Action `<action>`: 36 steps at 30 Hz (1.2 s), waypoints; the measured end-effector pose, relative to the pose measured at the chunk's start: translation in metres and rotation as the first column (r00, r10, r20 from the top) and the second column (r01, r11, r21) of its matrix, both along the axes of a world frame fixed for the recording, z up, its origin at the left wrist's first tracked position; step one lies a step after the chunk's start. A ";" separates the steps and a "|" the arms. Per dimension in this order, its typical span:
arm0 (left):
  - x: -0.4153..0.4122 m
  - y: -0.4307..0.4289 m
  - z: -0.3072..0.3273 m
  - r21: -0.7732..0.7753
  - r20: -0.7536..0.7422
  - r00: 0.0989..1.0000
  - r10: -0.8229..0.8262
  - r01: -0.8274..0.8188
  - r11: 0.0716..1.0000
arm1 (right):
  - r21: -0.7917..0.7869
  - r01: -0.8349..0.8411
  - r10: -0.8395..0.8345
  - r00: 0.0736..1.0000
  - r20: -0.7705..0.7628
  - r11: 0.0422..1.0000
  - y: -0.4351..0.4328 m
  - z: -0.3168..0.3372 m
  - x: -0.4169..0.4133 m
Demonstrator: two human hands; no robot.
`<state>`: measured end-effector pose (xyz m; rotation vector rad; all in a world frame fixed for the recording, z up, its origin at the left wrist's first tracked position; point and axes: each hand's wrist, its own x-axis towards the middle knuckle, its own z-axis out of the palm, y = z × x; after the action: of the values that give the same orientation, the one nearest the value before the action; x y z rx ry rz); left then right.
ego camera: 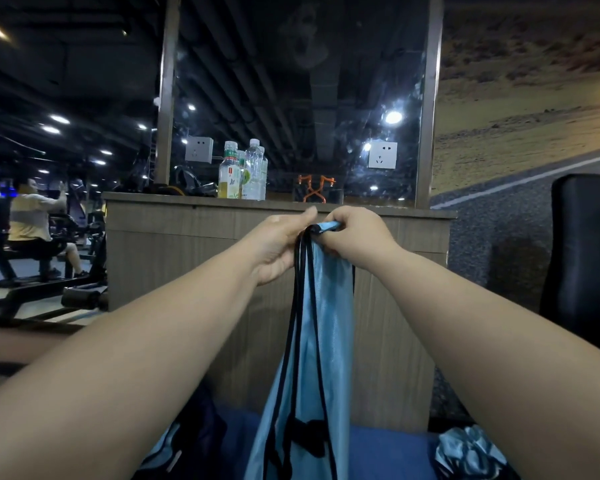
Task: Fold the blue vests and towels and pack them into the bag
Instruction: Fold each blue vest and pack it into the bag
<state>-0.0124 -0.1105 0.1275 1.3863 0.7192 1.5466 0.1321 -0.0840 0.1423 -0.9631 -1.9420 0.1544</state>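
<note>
A light blue vest [329,327] with black trim hangs straight down in front of me, held up by its top edge. My left hand [278,244] pinches the top from the left, and my right hand [354,237] grips the same bunched top from the right; the two hands nearly touch. The vest's lower part reaches a blue surface [388,452] below. A dark bag [194,441] lies at the lower left, partly hidden by my left arm. Another crumpled light blue cloth [471,452] lies at the lower right.
A wooden counter [187,244] stands right behind the vest, with bottles [243,171] and an orange item [316,188] on top before a mirror. A black chair [586,251] is at the right. A person sits on gym equipment [32,220] at the far left.
</note>
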 end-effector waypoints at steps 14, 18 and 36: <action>-0.005 0.010 -0.034 -0.060 -0.572 0.813 0.109 -0.174 0.983 | 0.012 0.142 -0.141 0.988 -0.064 0.990 0.011 -0.005 -0.004; -0.010 0.009 -0.047 -0.112 -0.727 0.686 0.034 -0.167 0.980 | 0.063 0.209 -0.198 0.968 -0.153 0.976 0.016 -0.005 -0.002; -0.014 0.018 -0.059 -0.054 -0.654 0.736 0.176 -0.278 0.959 | -0.258 -0.030 0.169 0.826 0.537 0.966 0.001 -0.031 0.006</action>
<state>-0.0263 -0.0923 0.0681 1.7815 1.4466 1.1315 0.1381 -0.0834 0.1113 -1.1546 -2.5627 0.1866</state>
